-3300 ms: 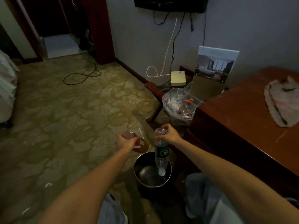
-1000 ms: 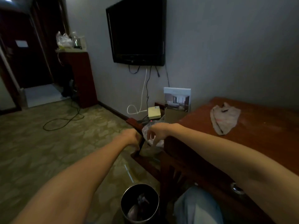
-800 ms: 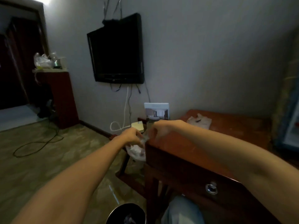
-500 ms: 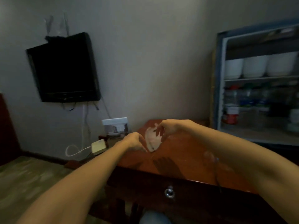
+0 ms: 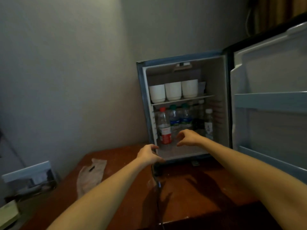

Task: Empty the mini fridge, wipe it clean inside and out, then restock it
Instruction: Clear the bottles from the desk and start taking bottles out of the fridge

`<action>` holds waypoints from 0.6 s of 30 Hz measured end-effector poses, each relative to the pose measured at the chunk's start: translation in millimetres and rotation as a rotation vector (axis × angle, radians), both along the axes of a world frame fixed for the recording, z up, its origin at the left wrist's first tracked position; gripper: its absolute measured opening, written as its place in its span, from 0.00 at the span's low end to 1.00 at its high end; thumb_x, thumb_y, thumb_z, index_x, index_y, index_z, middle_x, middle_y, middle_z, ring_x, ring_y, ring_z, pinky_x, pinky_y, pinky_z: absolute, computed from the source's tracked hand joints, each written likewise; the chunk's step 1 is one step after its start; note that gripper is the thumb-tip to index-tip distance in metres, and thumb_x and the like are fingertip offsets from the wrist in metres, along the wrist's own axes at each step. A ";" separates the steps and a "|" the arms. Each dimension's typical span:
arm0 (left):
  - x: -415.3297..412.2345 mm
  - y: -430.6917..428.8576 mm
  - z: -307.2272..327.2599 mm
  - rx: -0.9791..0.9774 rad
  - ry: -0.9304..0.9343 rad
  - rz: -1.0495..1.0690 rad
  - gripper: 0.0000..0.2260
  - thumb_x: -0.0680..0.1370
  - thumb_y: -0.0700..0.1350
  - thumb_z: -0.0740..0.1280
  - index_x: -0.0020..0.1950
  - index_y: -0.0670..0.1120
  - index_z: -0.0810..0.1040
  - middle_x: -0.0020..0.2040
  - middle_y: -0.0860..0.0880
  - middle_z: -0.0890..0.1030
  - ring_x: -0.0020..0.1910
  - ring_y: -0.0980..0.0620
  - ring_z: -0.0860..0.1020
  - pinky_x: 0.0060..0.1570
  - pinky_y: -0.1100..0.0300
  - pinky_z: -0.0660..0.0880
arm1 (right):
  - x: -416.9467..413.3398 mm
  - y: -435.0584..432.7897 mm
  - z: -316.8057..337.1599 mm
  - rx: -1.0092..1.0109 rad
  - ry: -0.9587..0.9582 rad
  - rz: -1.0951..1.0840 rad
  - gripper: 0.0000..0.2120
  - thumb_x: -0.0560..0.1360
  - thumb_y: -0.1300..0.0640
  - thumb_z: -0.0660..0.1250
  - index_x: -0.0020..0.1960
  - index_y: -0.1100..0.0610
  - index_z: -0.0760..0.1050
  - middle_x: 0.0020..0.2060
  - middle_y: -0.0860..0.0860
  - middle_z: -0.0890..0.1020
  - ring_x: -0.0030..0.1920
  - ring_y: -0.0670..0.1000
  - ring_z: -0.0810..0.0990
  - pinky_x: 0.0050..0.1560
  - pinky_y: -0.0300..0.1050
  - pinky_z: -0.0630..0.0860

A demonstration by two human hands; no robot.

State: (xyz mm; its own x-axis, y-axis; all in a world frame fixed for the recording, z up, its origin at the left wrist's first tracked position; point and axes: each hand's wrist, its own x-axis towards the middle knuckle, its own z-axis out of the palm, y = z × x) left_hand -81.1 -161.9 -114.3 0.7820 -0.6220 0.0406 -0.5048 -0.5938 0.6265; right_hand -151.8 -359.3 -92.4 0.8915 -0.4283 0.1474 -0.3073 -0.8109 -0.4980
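1 mini fridge (image 5: 182, 59) is counted, door open, w/ 1 wire shelf (image 5: 206, 97) inside. 3 white cups (image 5: 173, 91) are counted in a row on it, above the right hand (image 5: 187, 137). Below, bottles are counted by cap: 1 red-capped bottle (image 5: 163, 125) just left of the right hand; 2 green-capped bottles (image 5: 173, 116) behind it; 2 white-capped bottles (image 5: 208, 124) to its right. More may stand at the back; no. can't be told. 2 door racks (image 5: 269, 101) are counted well right of the right hand. 1 plastic bag (image 5: 91, 175) and 1 picture card (image 5: 28, 178) are counted left of the left hand (image 5: 149, 155). 2 hands are counted, nothing held in either.
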 end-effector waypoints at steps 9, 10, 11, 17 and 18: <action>35.2 -2.9 12.9 0.094 -0.076 -0.047 0.34 0.67 0.49 0.79 0.69 0.47 0.70 0.56 0.47 0.80 0.54 0.50 0.79 0.55 0.55 0.77 | 73.7 -11.0 43.8 0.311 -0.387 -0.092 0.28 0.70 0.47 0.73 0.65 0.57 0.73 0.60 0.57 0.79 0.58 0.57 0.79 0.59 0.54 0.77; 38.6 -1.1 14.7 0.092 -0.083 -0.052 0.34 0.67 0.50 0.79 0.70 0.47 0.70 0.55 0.48 0.80 0.54 0.50 0.79 0.55 0.55 0.77 | 83.6 -7.4 47.1 0.316 -0.413 -0.109 0.30 0.71 0.45 0.72 0.68 0.57 0.69 0.62 0.57 0.77 0.59 0.59 0.77 0.59 0.55 0.76; 42.4 0.2 16.1 0.087 -0.086 -0.056 0.35 0.67 0.50 0.79 0.70 0.47 0.69 0.55 0.48 0.80 0.54 0.50 0.79 0.54 0.55 0.77 | 90.1 -1.2 51.6 0.290 -0.428 -0.125 0.31 0.73 0.45 0.70 0.70 0.58 0.66 0.64 0.58 0.76 0.61 0.60 0.76 0.59 0.55 0.76; 58.5 9.7 19.1 0.032 -0.112 -0.078 0.34 0.67 0.50 0.79 0.70 0.47 0.70 0.55 0.48 0.79 0.53 0.51 0.79 0.51 0.58 0.77 | 129.5 9.3 53.7 0.232 -0.468 -0.244 0.34 0.75 0.43 0.66 0.74 0.57 0.60 0.69 0.61 0.70 0.68 0.63 0.69 0.64 0.58 0.71; 59.6 11.3 18.7 0.026 -0.119 -0.081 0.34 0.67 0.50 0.79 0.70 0.47 0.71 0.54 0.49 0.79 0.53 0.51 0.78 0.50 0.59 0.77 | 131.8 10.8 51.7 0.243 -0.474 -0.259 0.35 0.75 0.42 0.66 0.74 0.57 0.59 0.70 0.60 0.69 0.69 0.63 0.67 0.66 0.59 0.69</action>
State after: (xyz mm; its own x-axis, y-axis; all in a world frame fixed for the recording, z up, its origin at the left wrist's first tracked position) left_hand -21.6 -150.7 -95.6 0.7198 -0.6849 0.1130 -0.6214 -0.5631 0.5448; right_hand -20.0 -348.5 -40.6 0.6142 -0.6945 0.3746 -0.1785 -0.5847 -0.7914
